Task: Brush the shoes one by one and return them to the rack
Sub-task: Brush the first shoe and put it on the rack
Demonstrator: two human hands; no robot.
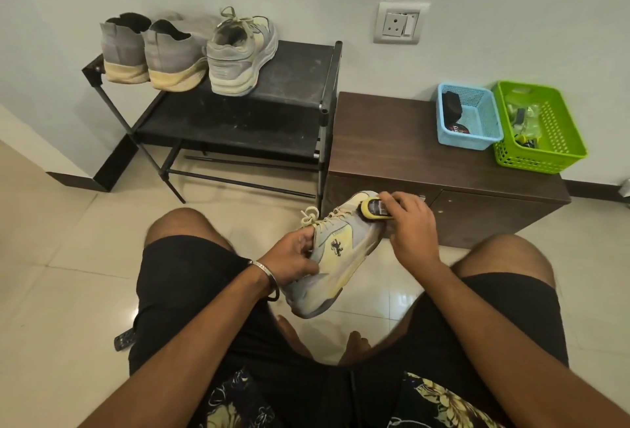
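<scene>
A grey and pale-yellow sneaker [341, 250] is held in the air above my lap, toe pointing away toward the right. My left hand [293, 257] grips it at the collar near the laces. My right hand [410, 226] holds a yellow-edged shoe brush [375, 209] against the toe area of the sneaker. On the black shoe rack [300, 73] stand three shoes on the top shelf: two grey slip-on shoes [150, 49] at the left and the matching grey-yellow sneaker [238, 52] beside them.
A low brown cabinet [402, 155] stands right of the rack, carrying a blue basket [468, 117] and a green basket [542, 127] with small items. A wall socket [399, 22] is above. A dark remote [122, 339] lies on the tiled floor by my left thigh.
</scene>
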